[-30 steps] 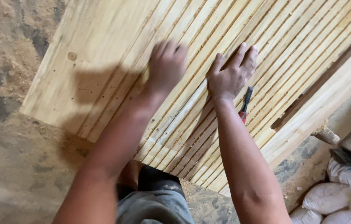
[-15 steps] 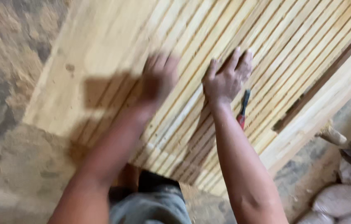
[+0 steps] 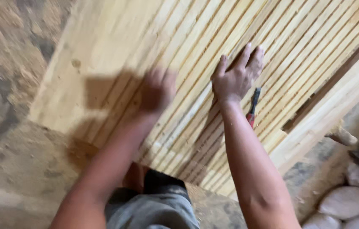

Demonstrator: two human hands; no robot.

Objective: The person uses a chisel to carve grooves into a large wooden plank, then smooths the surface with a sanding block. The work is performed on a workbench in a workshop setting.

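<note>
The left hand [image 3: 157, 90], blurred, has slid lower-left across the wooden slats [image 3: 213, 42], its grip impossible to tell; the right hand [image 3: 235, 78] stays flat, fingers spread, holding nothing; the red-handled tool [image 3: 253, 108] lies unmoved beside it.

A broad row of pale wooden slats [image 3: 213, 63] lies flat, packed edge to edge and running diagonally from lower left to upper right. They are long, narrow and yellowish, with darker seams between them. Their near ends stand uneven at the lower edge. The right hand [image 3: 235, 78] rests spread upon them; the left hand [image 3: 157, 90], blurred, is over those further left.
</note>
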